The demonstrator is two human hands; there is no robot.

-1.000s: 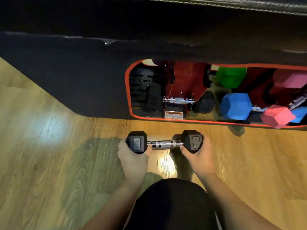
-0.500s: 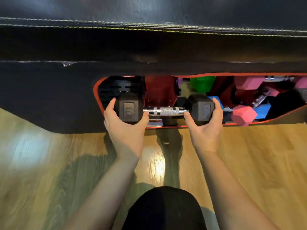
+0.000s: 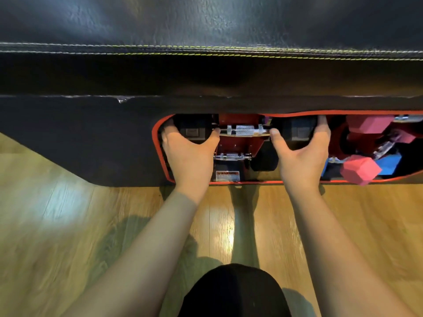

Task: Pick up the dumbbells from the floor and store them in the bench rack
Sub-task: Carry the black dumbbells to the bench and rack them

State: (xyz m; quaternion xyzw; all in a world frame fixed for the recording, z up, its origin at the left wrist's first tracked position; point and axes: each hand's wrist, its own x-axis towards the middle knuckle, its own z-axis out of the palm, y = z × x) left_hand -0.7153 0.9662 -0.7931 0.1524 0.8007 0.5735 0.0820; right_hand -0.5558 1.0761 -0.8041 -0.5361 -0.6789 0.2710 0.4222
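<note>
A black hex dumbbell (image 3: pixel 244 130) with a knurled chrome handle lies crosswise high inside the bench rack opening (image 3: pixel 160 154), which has a red rim. My left hand (image 3: pixel 190 154) grips its left head between thumb and fingers. My right hand (image 3: pixel 302 154) grips its right head the same way. Both hands reach into the opening; the fingertips are partly hidden behind the heads and under the bench's black pad (image 3: pixel 206 72). Below it sits a second black dumbbell (image 3: pixel 232 156) with a chrome handle, against a red metal frame.
Pink dumbbells (image 3: pixel 358 169) and a blue one (image 3: pixel 389 164) fill the right part of the rack. A warning label (image 3: pixel 227 176) sits at the opening's lower edge. Wooden floor (image 3: pixel 68 225) spreads in front, and my dark-clad knee (image 3: pixel 233 291) is at the bottom centre.
Both hands lifted the black dumbbell off the floor and carried it forward into the rack opening, now higher and deeper inside than half a second ago.
</note>
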